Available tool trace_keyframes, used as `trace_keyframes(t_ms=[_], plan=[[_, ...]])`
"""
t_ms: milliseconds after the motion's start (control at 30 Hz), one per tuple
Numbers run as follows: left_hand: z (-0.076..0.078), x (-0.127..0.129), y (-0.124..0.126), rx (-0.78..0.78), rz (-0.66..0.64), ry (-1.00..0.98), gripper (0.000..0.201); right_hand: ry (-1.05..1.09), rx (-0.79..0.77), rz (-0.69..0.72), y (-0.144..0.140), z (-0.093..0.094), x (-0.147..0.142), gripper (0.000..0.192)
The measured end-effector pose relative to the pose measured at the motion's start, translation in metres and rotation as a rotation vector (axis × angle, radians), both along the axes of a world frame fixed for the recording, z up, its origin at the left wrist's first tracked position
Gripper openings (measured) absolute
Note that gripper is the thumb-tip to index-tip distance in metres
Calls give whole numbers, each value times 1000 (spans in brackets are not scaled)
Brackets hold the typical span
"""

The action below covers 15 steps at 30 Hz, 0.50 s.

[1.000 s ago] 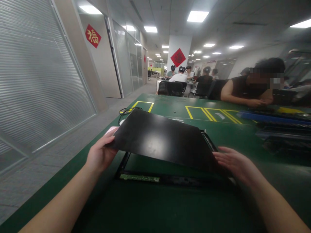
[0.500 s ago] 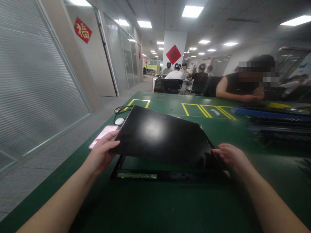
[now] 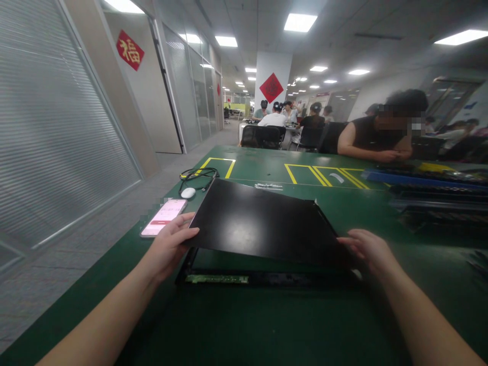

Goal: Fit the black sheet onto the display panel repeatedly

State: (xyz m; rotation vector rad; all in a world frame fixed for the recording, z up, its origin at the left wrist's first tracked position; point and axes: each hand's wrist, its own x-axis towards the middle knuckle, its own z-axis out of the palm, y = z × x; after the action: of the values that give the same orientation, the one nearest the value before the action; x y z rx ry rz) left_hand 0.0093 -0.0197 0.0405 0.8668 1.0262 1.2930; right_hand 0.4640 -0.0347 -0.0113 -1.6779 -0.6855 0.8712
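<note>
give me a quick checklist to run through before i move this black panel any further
1. Left hand has hold of the panel: ok, thumb on top at the left edge.
2. Right hand has a firm grip: cannot tell, the fingertips are at the dark right edge.
3. Panel lies flat on the frame: not ok, its left side is raised.
4. Green strip on the frame's near side is uncovered: ok, in plain view.
5. Phone is out from under the panel: ok, it lies to the left.

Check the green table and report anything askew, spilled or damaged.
The glossy black rectangular panel sits askew over the black rectangular frame: the left hand holds the panel's left side up, leaving a gap. No spill or damage shows.
</note>
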Motion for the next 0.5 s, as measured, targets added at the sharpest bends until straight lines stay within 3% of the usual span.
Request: trace_keyframes(t_ms=[500], plan=[[-3, 6, 1, -30, 26, -8, 43, -166, -55, 42, -4, 3, -8, 22]])
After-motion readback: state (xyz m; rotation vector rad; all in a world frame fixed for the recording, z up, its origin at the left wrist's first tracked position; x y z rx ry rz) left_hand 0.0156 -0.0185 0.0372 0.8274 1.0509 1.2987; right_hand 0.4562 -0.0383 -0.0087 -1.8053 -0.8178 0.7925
